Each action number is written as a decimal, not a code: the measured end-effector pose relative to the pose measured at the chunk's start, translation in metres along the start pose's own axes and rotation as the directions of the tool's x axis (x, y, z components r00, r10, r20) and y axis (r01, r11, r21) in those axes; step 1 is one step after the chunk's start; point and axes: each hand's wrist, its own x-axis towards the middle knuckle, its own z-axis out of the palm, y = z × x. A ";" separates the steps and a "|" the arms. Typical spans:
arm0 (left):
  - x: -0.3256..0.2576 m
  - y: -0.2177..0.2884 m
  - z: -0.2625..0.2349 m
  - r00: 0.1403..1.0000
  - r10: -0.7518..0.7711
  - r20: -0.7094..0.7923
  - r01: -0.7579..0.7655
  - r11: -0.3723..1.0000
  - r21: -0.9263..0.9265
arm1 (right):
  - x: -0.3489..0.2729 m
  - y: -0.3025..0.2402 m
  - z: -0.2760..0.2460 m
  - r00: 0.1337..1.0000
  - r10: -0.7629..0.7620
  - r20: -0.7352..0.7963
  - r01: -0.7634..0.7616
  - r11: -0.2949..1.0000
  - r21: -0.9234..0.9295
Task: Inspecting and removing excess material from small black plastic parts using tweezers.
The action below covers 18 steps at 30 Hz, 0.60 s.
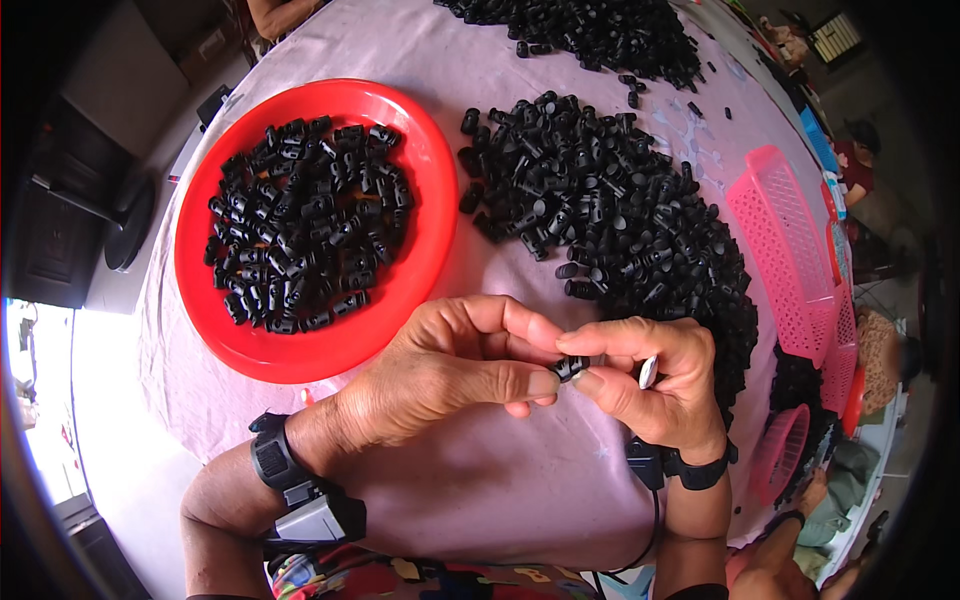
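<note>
Between the fingertips of both hands is a small black plastic cord lock point(572, 368), a short barrel with openings in its side. My left hand point(430, 375) pinches its left end between thumb and forefinger. At the other end my right hand point(660, 385) is closed on it with thumb and fingers. A small whitish oval piece point(649, 372) shows at the curled fingers of the right hand; its kind I cannot make out. Beyond my left hand stands a round red tray point(430, 160) bearing many similar black cord locks point(290, 230).
A large heap of loose black parts point(610, 200) spreads beyond and beside my right hand. Another black heap point(590, 35) lies farther off. Pink perforated baskets point(780, 240) stand at the right. The table has a pale pink cloth point(480, 500). Other people's arms point(285, 15) show at the edges.
</note>
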 end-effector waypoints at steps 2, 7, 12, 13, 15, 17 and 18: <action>0.000 0.002 0.002 1.000 -0.026 -0.003 0.026 1.000 0.016 | -0.001 0.001 -0.001 1.000 0.016 0.009 -0.015 1.000 -0.017; -0.001 0.002 0.002 0.990 -0.143 -0.009 0.143 0.989 -0.037 | -0.006 0.011 -0.002 1.000 0.012 0.014 -0.012 1.000 -0.026; -0.002 0.001 -0.001 0.979 -0.206 0.004 0.203 0.961 -0.187 | -0.003 0.001 0.007 0.998 0.019 -0.058 -0.021 0.999 -0.034; -0.002 0.001 -0.001 0.975 -0.220 0.015 0.216 0.940 -0.262 | -0.003 -0.005 0.008 0.993 0.048 -0.112 -0.057 0.996 -0.073; -0.001 0.000 -0.002 0.978 -0.205 0.034 0.206 0.933 -0.295 | -0.004 -0.011 0.008 0.990 0.032 -0.135 -0.049 0.991 -0.124; -0.001 -0.002 -0.003 0.981 -0.192 0.043 0.195 0.925 -0.327 | -0.001 -0.010 0.010 0.985 -0.081 -0.149 0.035 0.957 -0.289; 0.000 -0.003 -0.003 0.982 -0.186 0.036 0.187 0.923 -0.335 | -0.001 -0.008 0.011 0.986 -0.082 -0.148 0.036 0.957 -0.286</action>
